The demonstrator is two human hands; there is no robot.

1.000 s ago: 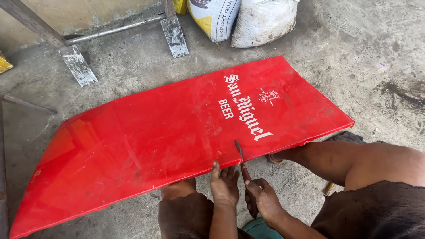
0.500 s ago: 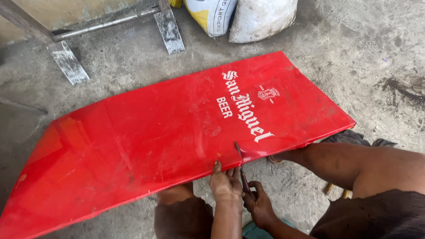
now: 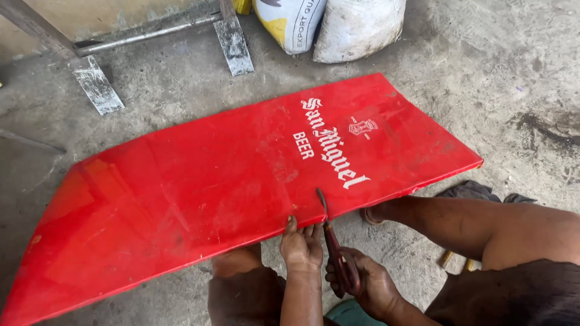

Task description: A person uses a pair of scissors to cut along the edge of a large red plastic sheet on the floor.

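A large red sheet-metal panel [image 3: 217, 181] with white printing lies flat on the concrete floor. My left hand [image 3: 301, 244] grips its near edge, thumb on top. Just to the right, my right hand [image 3: 362, 284] is closed around the handles of a pair of metal snips [image 3: 333, 244]. The snips' blades sit in the panel's near edge, at the end of a short cut. My knees and legs frame the hands on both sides.
Two filled sacks [image 3: 329, 24] stand at the back. A metal frame with flat feet [image 3: 232, 42] rests on the floor at back left. A grey cloth [image 3: 477, 192] and wooden tool handles [image 3: 454, 261] lie by my right leg.
The view has shifted slightly. Both hands stay at the panel's near edge, and the snips have stayed in the same cut.
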